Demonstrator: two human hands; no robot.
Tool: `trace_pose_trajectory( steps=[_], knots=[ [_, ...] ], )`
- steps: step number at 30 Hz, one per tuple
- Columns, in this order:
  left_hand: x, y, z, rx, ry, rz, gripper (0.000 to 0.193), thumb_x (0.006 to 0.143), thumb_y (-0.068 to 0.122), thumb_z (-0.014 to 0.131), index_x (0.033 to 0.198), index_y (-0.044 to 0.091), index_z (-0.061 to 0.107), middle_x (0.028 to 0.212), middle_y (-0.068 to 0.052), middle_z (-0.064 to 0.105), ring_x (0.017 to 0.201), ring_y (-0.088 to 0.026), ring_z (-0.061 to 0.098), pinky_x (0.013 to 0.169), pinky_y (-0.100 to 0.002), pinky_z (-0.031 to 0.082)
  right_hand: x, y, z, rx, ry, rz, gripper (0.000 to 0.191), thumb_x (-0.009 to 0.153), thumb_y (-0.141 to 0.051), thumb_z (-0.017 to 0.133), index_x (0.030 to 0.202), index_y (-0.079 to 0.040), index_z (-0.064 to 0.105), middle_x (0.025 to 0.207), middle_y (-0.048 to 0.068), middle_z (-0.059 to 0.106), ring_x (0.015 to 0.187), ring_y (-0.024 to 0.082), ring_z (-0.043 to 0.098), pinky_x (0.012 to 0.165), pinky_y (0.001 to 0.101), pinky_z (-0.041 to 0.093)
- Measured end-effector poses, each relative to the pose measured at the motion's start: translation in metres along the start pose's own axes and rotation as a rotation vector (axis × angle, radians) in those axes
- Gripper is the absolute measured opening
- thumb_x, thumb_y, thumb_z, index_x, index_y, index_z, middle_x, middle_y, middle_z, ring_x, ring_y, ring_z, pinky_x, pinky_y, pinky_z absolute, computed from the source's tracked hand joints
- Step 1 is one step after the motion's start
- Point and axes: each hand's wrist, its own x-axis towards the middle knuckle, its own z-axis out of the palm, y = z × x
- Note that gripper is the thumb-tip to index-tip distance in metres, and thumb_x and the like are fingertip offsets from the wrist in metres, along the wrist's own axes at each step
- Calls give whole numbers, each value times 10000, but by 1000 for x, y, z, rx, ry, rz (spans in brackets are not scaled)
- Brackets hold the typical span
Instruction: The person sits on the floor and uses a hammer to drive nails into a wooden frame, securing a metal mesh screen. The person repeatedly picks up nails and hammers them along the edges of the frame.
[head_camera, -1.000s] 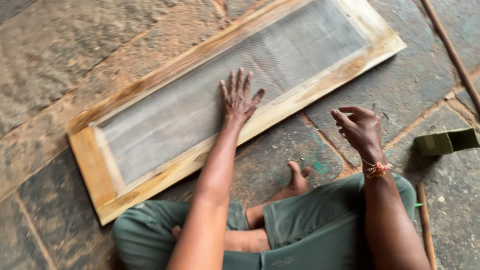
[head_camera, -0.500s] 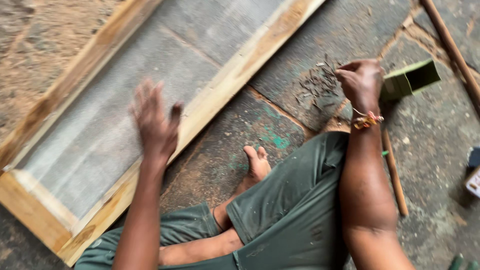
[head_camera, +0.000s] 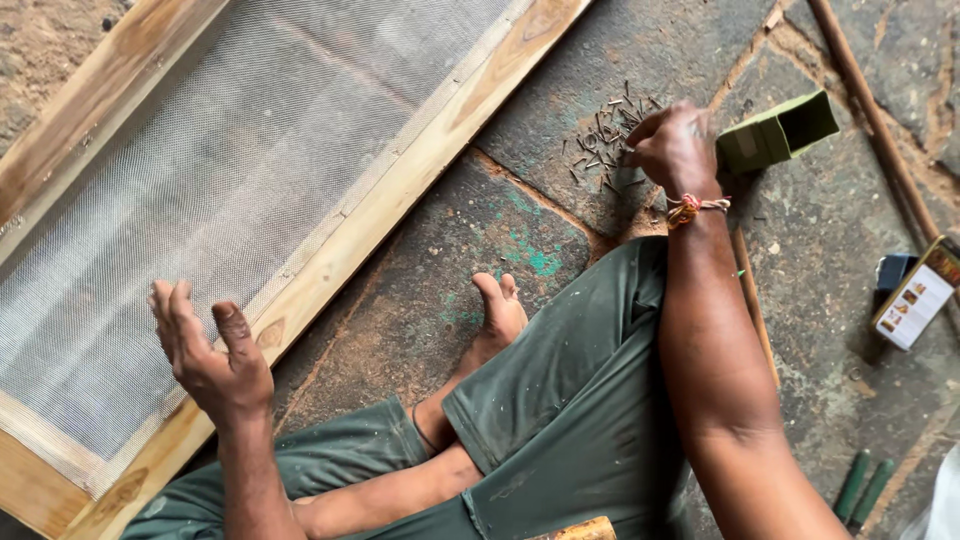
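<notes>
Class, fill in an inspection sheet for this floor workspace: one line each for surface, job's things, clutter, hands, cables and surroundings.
Surface: worn stone floor with mortar joints, dust and green paint flecks.
Job's things: wooden frame covered in wire mesh, lying flat; loose small nails scattered on the stone; open green box on its side beside them.
Clutter: printed carton at the right edge; thin wooden strip; two green handles at lower right.
Hands: left hand open, raised over the frame's edge, holding nothing; right hand curled at the nails, grasp not clear.
Cables: nothing seen.
Surroundings: the person sits cross-legged, barefoot, in green trousers.
</notes>
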Motion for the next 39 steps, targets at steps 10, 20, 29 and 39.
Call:
trace_pose_trajectory(
  steps=[10, 20, 29, 39],
  knots=[
    [-1, -1, -5, -96, 17, 19, 746, 1141, 594, 387, 1505, -49, 487, 1620, -320, 407, 1544, -467, 363, 1286, -556, 283, 13, 18, 20, -79, -74, 35, 178, 820, -112, 838, 991, -163, 845, 952, 127, 789, 795, 231, 743, 765, 382, 620],
    [-6, -1, -3, -140, 48, 52, 716, 1130, 572, 408, 1482, -45, 503, 1596, -318, 434, 1523, -468, 394, 1264, -559, 321, 18, 34, 21, 153, -205, 16, 196, 945, -138, 806, 1068, 7, 761, 919, 175, 752, 751, 221, 703, 663, 354, 584],
    [-10, 2, -9, -216, 63, 70, 626, 1141, 493, 499, 1455, -47, 534, 1560, -308, 488, 1488, -454, 454, 1230, -520, 392, -9, -1, -2, 388, 2, 139, 148, 891, -81, 806, 1038, -73, 792, 857, 88, 766, 671, 135, 701, 621, 280, 601],
    [-7, -5, -7, -236, 46, 61, 622, 1155, 492, 498, 1461, -48, 532, 1548, -312, 504, 1471, -455, 483, 1220, -515, 417, -2, 17, 11, -60, -29, -81, 179, 781, -133, 903, 950, -141, 845, 926, 98, 785, 785, 196, 729, 778, 324, 602]
  ],
)
